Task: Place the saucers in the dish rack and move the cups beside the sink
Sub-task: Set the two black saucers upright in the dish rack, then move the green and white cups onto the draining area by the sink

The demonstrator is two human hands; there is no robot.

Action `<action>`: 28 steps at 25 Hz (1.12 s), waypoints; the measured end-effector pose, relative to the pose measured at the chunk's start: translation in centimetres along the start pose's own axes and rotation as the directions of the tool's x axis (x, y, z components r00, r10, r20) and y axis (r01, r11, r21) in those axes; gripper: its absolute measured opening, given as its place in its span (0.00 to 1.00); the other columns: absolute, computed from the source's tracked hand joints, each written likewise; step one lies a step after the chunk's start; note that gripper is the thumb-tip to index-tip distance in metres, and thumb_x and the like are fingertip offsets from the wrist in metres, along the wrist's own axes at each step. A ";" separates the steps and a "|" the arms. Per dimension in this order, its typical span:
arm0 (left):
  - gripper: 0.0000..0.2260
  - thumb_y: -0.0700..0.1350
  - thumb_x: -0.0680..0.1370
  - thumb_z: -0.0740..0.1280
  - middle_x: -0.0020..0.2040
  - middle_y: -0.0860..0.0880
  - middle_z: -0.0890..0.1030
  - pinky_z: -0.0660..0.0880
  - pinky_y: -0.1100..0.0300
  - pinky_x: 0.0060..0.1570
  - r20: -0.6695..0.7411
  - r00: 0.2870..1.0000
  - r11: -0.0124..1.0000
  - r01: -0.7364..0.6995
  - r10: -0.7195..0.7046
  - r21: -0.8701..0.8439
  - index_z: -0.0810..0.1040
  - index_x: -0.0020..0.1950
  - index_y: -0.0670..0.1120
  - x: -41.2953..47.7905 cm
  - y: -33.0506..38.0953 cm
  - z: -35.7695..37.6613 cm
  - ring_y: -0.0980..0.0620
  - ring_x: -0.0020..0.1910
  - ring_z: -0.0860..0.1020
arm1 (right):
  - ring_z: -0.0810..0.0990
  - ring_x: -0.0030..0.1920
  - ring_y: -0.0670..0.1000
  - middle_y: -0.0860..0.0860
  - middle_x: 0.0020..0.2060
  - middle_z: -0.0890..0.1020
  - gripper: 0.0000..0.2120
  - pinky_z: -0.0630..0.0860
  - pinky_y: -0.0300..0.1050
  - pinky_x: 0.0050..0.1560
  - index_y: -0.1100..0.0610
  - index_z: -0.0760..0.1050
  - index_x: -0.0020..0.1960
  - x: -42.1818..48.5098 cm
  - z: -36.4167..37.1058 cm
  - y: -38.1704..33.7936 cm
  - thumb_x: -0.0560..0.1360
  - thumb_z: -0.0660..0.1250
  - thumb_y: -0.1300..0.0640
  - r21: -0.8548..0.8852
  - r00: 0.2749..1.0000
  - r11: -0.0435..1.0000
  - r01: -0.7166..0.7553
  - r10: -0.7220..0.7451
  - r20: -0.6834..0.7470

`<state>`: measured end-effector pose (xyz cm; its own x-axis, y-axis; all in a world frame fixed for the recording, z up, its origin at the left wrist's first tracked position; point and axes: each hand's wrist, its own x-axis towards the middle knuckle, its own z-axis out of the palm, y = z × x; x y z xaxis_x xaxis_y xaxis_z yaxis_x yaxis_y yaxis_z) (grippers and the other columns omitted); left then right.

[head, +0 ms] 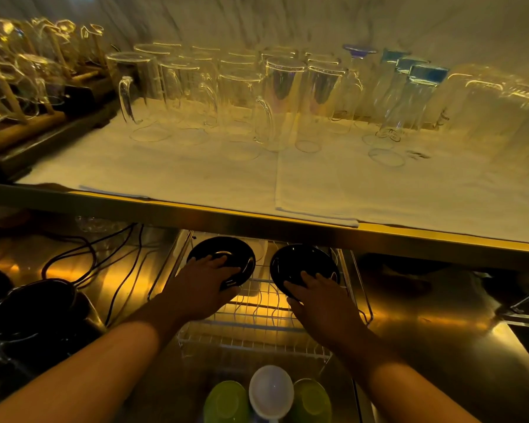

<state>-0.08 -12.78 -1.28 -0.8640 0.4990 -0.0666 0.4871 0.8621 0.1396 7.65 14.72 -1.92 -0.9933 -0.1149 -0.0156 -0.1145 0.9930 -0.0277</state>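
Two black saucers are held over the white wire dish rack (257, 319) on the steel counter, under a shelf. My left hand (205, 282) grips the left saucer (223, 254) by its near edge, tilted. My right hand (318, 296) grips the right saucer (300, 262) the same way, its face turned toward me. At the bottom edge two green cups (226, 401) (313, 398) flank a white cup (271, 390), close to me in front of the rack.
The shelf (257, 221) above the rack carries white cloths and many upturned glass mugs and tumblers (275, 96). Black cables (83, 254) and a dark appliance (34, 315) lie at the left. A sink edge (522, 315) shows at the right.
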 end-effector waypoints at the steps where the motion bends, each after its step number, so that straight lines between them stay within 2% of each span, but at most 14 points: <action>1: 0.26 0.65 0.81 0.55 0.81 0.49 0.59 0.52 0.40 0.75 0.000 1.000 1.000 0.002 -0.002 -0.004 0.61 0.78 0.61 0.0 0.1 0.0 0.43 0.79 0.57 | 0.60 0.76 0.61 0.53 0.78 0.64 0.23 0.56 0.59 0.74 0.41 0.60 0.77 0.0 0.0 0.1 0.83 0.51 0.41 0.002 1.000 1.000 0.000 0.000 0.003; 10: 0.27 0.66 0.80 0.52 0.81 0.48 0.59 0.52 0.38 0.75 -0.006 1.000 1.000 0.019 -0.019 0.008 0.60 0.78 0.61 -0.1 1.5 0.6 0.41 0.78 0.57 | 0.59 0.77 0.59 0.52 0.78 0.63 0.23 0.54 0.58 0.74 0.41 0.60 0.77 -0.5 -0.5 0.1 0.83 0.51 0.41 0.014 1.000 1.000 0.015 -0.015 -0.008; 17: 0.27 0.67 0.80 0.52 0.80 0.50 0.61 0.56 0.40 0.75 -0.032 1.000 1.000 -0.002 0.002 0.010 0.62 0.77 0.60 -0.1 1.5 0.5 0.44 0.78 0.59 | 0.57 0.77 0.58 0.52 0.78 0.63 0.24 0.53 0.57 0.75 0.42 0.60 0.78 -0.8 -0.7 0.2 0.82 0.53 0.40 0.068 0.999 0.997 0.025 -0.023 -0.025; 20: 0.28 0.67 0.79 0.55 0.78 0.49 0.66 0.57 0.43 0.74 -0.121 0.992 0.998 0.015 -0.023 -0.064 0.68 0.76 0.56 -1.4 1.9 0.8 0.45 0.77 0.62 | 0.57 0.77 0.56 0.51 0.77 0.65 0.26 0.53 0.55 0.75 0.46 0.62 0.77 -2.0 -1.0 0.4 0.81 0.57 0.41 0.126 0.995 0.990 0.070 -0.060 -0.083; 23: 0.29 0.67 0.78 0.54 0.74 0.47 0.72 0.61 0.45 0.73 -0.218 0.974 0.996 0.042 -0.057 -0.074 0.72 0.73 0.54 -3.1 3.2 1.4 0.45 0.74 0.67 | 0.64 0.74 0.57 0.52 0.73 0.72 0.25 0.59 0.54 0.72 0.49 0.68 0.74 -3.6 -1.2 0.9 0.80 0.60 0.42 0.122 0.975 0.979 0.164 -0.141 -0.174; 28: 0.29 0.64 0.78 0.58 0.78 0.45 0.65 0.59 0.42 0.74 -0.369 0.916 0.985 0.115 -0.156 -0.129 0.68 0.76 0.52 -7.6 6.2 3.3 0.43 0.76 0.63 | 0.66 0.74 0.58 0.55 0.71 0.74 0.23 0.61 0.54 0.71 0.53 0.72 0.72 -5.8 -1.1 1.9 0.78 0.64 0.47 0.141 0.914 0.934 0.328 -0.276 -0.297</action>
<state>9.92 -10.87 -3.14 -0.9144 0.2906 0.2817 0.3637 0.8954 0.2570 13.15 17.28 -0.77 -0.8820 -0.3712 0.2904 -0.4296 0.8865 -0.1718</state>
